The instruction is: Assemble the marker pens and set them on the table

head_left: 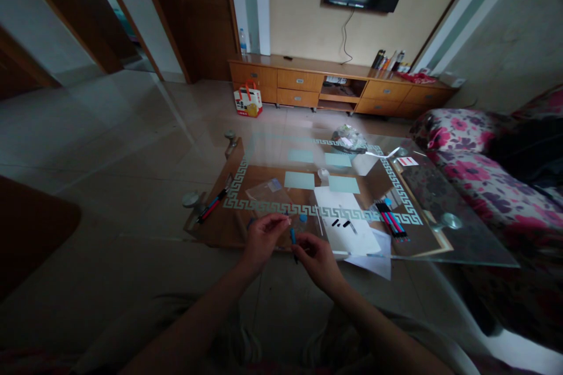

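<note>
Over the near edge of the glass table, my right hand (314, 252) is closed around a slim blue pen (293, 237) with a dark lower end, held nearly upright. To its left, my left hand (266, 235) is pinched close to the pen's upper end. Something small and pale shows at its fingertips, too small to name. A small blue piece (303, 218) lies on the glass just beyond the hands. Several small black pieces (336, 223) rest on the white paper (354, 233) to the right.
Pink, blue and black pens lie in a bunch (391, 220) at the right, with more pens (213, 204) at the left edge. A clear plastic bag (266, 192) lies mid-table, and a crumpled bag (349, 137) at the back. A flowered sofa (475, 181) stands right.
</note>
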The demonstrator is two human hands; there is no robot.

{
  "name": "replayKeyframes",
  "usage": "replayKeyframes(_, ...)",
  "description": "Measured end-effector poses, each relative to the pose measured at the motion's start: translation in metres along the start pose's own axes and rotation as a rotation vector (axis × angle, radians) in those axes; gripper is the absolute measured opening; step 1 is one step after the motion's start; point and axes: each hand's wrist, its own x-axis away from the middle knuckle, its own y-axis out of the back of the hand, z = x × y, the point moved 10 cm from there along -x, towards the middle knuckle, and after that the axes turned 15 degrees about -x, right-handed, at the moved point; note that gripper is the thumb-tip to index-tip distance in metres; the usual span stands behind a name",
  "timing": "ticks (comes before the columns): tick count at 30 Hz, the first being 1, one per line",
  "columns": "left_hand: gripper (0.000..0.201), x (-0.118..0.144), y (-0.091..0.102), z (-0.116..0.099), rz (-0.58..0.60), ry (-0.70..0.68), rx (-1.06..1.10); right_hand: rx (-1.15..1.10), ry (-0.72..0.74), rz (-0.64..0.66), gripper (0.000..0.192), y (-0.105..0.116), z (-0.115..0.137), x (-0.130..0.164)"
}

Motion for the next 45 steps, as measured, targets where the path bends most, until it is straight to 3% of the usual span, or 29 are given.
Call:
replayKeyframes(6,0.018,0.002,-0.009,-0.005,0.080,-0.054,-0.038,0.043,-0.002,0.006,0.023,0.001,-0.004,-0.001)
replayKeyframes(15,0.018,0.004,-0.010,-0.007,0.104,-0.099,-0.078,0.052,0.007,-0.029,0.022,0.004,0.002,-0.001)
replayKeyframes(33,0.020,0.008,-0.021,-0.016,0.234,-0.078,-0.140,0.051,0.036,-0.023,0.020,0.003,0.007,0.000)
replayKeyframes(41,0.026,0.011,-0.021,-0.017,0.247,-0.049,-0.024,0.073,0.069,-0.039,0.020,0.007,0.013,0.000)
replayKeyframes(45,0.030,0.013,-0.031,-0.012,0.302,-0.033,-0.014,0.092,0.121,-0.078,0.022,0.013,0.016,0.000)
